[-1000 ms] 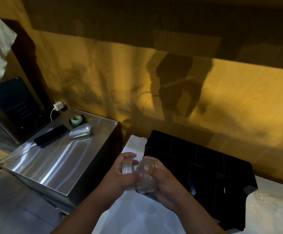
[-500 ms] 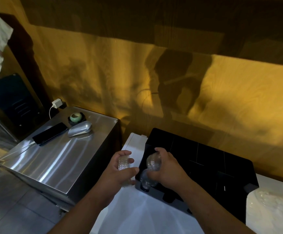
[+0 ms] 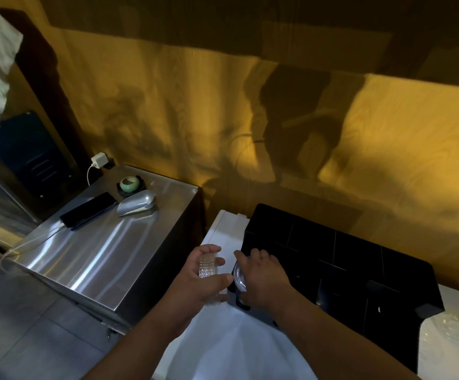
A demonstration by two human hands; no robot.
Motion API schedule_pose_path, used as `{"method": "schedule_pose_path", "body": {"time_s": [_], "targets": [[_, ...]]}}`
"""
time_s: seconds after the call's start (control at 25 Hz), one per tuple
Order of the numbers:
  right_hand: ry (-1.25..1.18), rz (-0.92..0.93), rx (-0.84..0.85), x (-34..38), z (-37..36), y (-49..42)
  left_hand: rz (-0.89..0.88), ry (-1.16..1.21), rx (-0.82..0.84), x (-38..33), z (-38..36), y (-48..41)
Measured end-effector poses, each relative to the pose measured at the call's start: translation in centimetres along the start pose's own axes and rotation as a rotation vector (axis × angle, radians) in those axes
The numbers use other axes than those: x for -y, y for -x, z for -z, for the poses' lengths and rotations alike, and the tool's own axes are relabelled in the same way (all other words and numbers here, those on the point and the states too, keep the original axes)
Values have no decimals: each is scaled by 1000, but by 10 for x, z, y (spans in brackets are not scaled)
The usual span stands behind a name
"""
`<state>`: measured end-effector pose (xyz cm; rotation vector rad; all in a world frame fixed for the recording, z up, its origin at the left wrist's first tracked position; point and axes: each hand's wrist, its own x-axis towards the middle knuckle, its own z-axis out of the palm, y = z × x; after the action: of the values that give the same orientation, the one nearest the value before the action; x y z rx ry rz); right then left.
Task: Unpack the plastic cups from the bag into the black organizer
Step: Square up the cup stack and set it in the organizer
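My left hand grips a stack of clear ribbed plastic cups, held just left of the black organizer. My right hand is closed over another clear plastic cup, which sits low in the organizer's front-left compartment. Most of that cup is hidden by my fingers. The organizer is a black box split into several compartments, standing on a white table. A clear plastic bag with more cups lies at the right edge, behind the organizer's corner.
A steel cabinet stands left of the table with a gap between them. On it lie a dark phone on a white cable, a metal scoop and a small green bowl. A yellow wall runs close behind.
My right hand has pulled one cup off the stack, carried it right and lowered it into the organizer's front-left compartment. My left hand stays beside the organizer with the remaining stack.
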<state>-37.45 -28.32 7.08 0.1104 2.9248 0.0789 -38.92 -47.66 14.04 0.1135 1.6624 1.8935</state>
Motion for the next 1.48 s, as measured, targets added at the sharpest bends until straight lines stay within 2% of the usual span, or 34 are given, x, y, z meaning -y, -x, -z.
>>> {"method": "schedule_pose_path", "body": {"time_s": [0.24, 0.44, 0.56, 0.64, 0.68, 0.76, 0.92, 1.0, 1.12, 1.28, 1.48], "targets": [[62, -79, -42, 6, -19, 3, -6, -35, 8, 7, 2, -3], [-24, -66, -25, 5, -7, 16, 3, -39, -20, 8, 1, -2], [-255, -31, -149, 2, 8, 38, 2, -51, -26, 6, -1, 1], [-592, -112, -266, 3, 22, 54, -9, -74, -28, 6, -3, 3], [-824, -190, -273, 5, 32, 60, -18, -98, -27, 6, -4, 5], [-1239, -301, -184, 10, 50, 68, -44, -172, -18, 5, -9, 8], [-1690, -288, 174, 12, 68, 82, -83, -246, 24, -2, -24, 16], [-1807, -248, 258, 11, 66, 88, -88, -235, 32, -5, -31, 17], [-1925, -183, 284, 13, 61, 93, -71, -143, 28, -10, -40, 18], [-2056, -204, 263, 12, 60, 97, -25, -75, 39, -14, -42, 16], [-2116, -191, 193, -3, 55, 97, 8, -115, 98, -2, -34, 12]]}}
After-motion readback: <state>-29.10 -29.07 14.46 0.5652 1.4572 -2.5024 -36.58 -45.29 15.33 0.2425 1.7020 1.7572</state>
